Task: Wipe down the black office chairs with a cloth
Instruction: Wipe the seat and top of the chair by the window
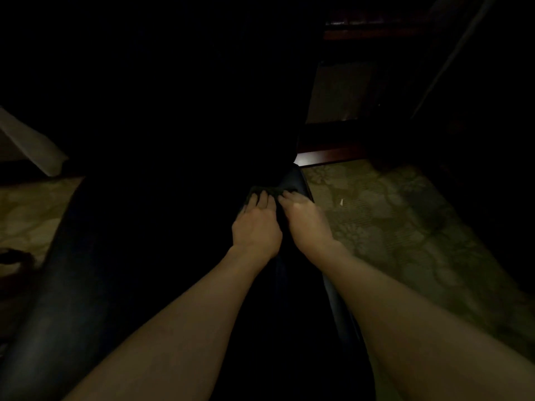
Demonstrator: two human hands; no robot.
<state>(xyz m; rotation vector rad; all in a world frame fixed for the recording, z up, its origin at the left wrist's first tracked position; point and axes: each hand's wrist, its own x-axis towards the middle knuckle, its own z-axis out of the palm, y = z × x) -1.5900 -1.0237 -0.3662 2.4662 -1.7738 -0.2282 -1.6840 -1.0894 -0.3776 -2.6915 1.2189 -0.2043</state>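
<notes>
The room is very dark. A black office chair (pixel 86 285) fills the middle and left of the head view, its padded armrests catching a faint sheen. A dark cloth (pixel 273 192) lies on the far end of the right armrest (pixel 292 176). My left hand (pixel 256 224) and my right hand (pixel 305 221) rest side by side on the cloth, fingers stretched forward and pressing it against the armrest. Most of the cloth is hidden under my fingers.
Patterned green carpet (pixel 405 227) spreads to the right, with a small white scrap (pixel 341 202) on it. Dark wooden furniture (pixel 327 157) stands behind the chair at the right. A pale shape (pixel 29 146) sits at the left edge.
</notes>
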